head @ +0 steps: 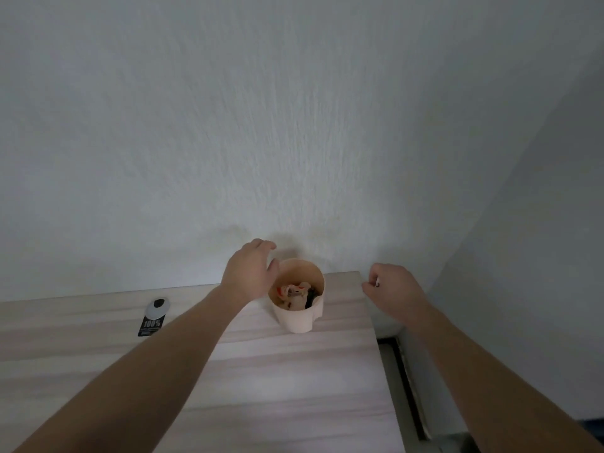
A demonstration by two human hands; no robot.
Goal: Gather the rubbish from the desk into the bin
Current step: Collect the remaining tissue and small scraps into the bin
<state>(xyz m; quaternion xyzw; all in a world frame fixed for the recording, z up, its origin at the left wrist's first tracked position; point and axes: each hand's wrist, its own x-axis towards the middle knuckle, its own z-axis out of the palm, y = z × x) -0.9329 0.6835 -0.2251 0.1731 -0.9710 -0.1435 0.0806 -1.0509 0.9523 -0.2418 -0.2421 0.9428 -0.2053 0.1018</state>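
The bin (295, 322), a small beige cup-shaped tub, stands upright on the desk (261, 387) near its far right corner, close to the wall (294, 125). Its long axis runs vertically and its round mouth points up. Inside lies crumpled rubbish (294, 294), pale with red and black patches, below the rim.

The left hand (248, 273) is at the bin's left wall and rim, back of the hand up, fingers curved loosely; whether it grips the wall cannot be told. The right hand (395, 289) hangs in the air beyond the desk's right edge, apart from the bin, fingers curled in with thumb against forefinger. A pale speck shows there, too small to identify.

Well to the left on the desk lie a black tag (150, 325) printed "100%" and, touching its far end, a white oval disc (158, 307).
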